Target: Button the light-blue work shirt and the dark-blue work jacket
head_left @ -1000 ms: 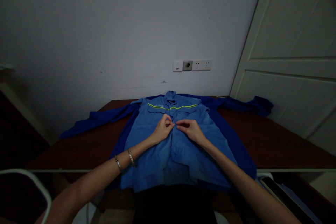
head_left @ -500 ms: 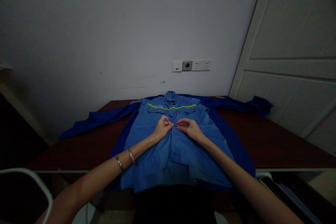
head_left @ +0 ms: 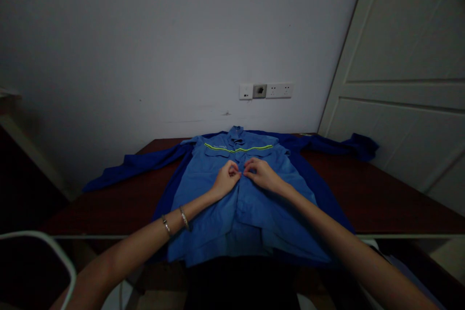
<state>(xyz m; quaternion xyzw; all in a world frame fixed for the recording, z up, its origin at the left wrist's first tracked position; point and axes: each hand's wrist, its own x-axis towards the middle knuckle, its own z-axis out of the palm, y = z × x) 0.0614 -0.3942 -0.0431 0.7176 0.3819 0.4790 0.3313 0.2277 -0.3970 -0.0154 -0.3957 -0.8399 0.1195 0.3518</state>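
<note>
A light blue work jacket (head_left: 203, 189) with a yellow-green chest stripe lies face up, its collar toward the wall. Darker blue fabric with sleeves (head_left: 152, 159) spreads out from under it to both sides. My left hand (head_left: 227, 178) pinches the jacket's front edge near the middle of the placket. Opposite it, a short gap away, my right hand (head_left: 259, 174) has thumb and fingers pressed together on the other front edge. Whether a button or only cloth is between the fingertips is too small to tell. Below the hands the front panels part toward the hem.
The dark red table (head_left: 363, 193) stands against a pale wall with a row of sockets (head_left: 265, 91). A white panelled door (head_left: 407, 82) rises at the right. A pale curved bar (head_left: 54, 252) is at the lower left, and the jacket's hem hangs over the front edge.
Both hands stay at the placket, with slight finger movement. My right fingers have curled into a tighter pinch, and the right forearm has shifted a little to the right.
</note>
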